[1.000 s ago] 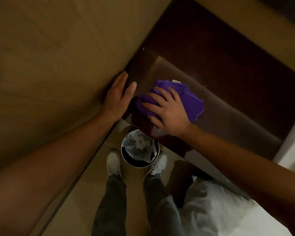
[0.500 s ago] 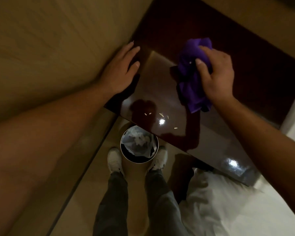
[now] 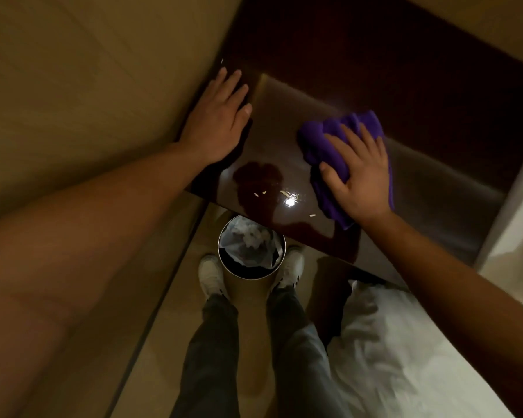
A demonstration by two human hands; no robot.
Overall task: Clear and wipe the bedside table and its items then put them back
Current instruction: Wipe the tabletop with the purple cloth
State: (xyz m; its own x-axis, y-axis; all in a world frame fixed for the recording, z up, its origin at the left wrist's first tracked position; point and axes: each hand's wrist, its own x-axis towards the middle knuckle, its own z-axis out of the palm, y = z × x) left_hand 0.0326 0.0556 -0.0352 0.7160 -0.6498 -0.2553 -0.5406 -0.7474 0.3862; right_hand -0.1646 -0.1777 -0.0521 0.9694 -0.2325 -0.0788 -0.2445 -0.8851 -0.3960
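The bedside table [image 3: 284, 128] has a glossy dark brown top that mirrors the ceiling lights and my own outline. A purple cloth [image 3: 320, 146] lies bunched on its right half. My right hand [image 3: 357, 173] presses flat on the cloth with the fingers spread. My left hand [image 3: 218, 122] rests flat on the table's left edge, beside the tan wall. No other items stand on the top.
A round bin [image 3: 251, 248] lined with a crumpled bag stands on the floor between my white shoes, just under the table's front edge. White bedding [image 3: 390, 336] lies at the lower right. A tan wall panel [image 3: 88, 86] fills the left.
My right hand lifted the cloth toward the back of the table, then brought it down to the right front and now presses it flat. The left hand stayed on the left edge.
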